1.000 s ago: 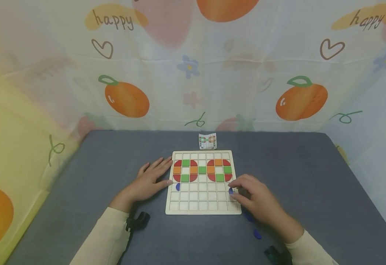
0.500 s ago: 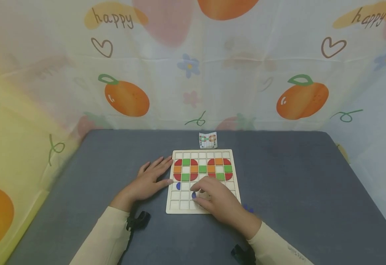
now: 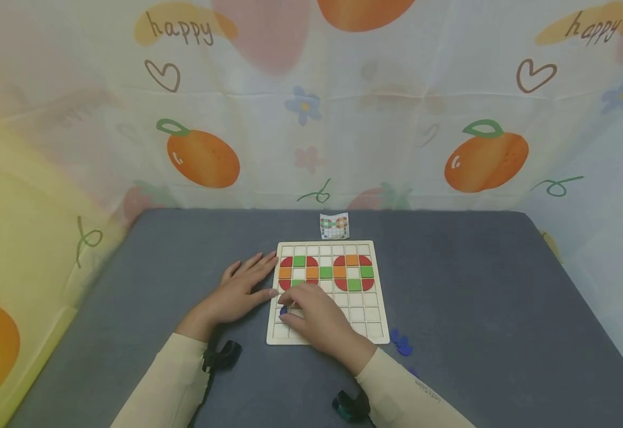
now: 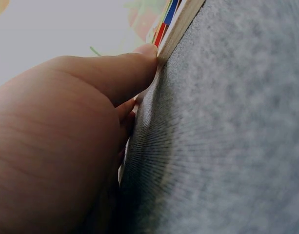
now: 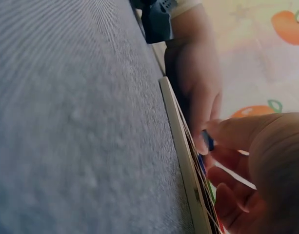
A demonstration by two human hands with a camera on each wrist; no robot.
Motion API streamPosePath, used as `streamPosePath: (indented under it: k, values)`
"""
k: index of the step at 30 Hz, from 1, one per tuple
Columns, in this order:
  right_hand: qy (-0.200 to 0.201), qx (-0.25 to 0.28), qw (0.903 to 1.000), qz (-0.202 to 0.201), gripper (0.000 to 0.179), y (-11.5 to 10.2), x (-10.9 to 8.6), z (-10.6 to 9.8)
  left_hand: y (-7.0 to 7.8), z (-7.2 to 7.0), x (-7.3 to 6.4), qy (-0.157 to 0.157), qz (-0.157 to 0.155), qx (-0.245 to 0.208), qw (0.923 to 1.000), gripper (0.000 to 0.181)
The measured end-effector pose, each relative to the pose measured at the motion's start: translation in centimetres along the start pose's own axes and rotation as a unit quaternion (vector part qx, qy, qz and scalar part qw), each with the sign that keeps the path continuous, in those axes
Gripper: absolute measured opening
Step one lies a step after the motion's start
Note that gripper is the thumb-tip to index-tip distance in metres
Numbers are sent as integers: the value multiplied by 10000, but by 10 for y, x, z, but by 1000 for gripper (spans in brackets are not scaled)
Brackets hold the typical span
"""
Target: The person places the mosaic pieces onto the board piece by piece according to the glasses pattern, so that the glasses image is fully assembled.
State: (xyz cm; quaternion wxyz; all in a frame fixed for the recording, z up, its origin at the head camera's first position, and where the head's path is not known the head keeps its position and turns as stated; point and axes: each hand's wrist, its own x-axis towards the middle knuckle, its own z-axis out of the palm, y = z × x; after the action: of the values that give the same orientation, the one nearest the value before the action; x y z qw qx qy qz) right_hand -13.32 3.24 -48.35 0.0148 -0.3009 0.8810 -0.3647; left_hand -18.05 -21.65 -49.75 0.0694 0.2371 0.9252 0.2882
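Note:
A pale wooden grid board (image 3: pixel 367 334) lies on the table, with red rounded pieces (image 3: pixel 365 260) and green and orange squares in its upper rows. My left hand (image 3: pixel 233 300) rests flat at the board's left edge, fingers spread, thumb on the rim. Over the board's lower left cells, my right hand (image 3: pixel 319 318) pinches a small blue half-round piece (image 3: pixel 283 311) between thumb and fingertips. The right wrist view shows this blue piece (image 5: pixel 208 140) close above the board. The right hand covers several cells, including the one with another blue piece.
Several loose blue pieces (image 3: pixel 403 345) lie on the dark grey table (image 3: pixel 477 297) just right of the board, one partly behind the right sleeve. A small pattern card (image 3: pixel 334 226) stands behind the board. A printed cloth (image 3: pixel 317 119) hangs at the back.
My right hand has moved left across the board with the blue piece, from the right edge to the left columns. The loose blue pieces are now uncovered. The left hand has stayed put.

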Motion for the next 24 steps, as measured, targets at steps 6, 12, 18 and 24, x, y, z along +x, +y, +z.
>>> streamPosePath:
  k: [6,12,18,24]
  values:
    - [-59,-256,9996,-103,21,4,-1,5,3,-1,0,58,72,-32,10000,81]
    - [4,-111,9999,-30,21,8,-2,6,3,-1,0,41,-46,6,10000,82]
    - [19,-75,9999,83,20,9,-2,6,3,0,1,65,-57,60,9999,82]
    - [-75,-176,9998,-41,20,10,-2,5,3,-1,1,31,-108,98,9999,82]
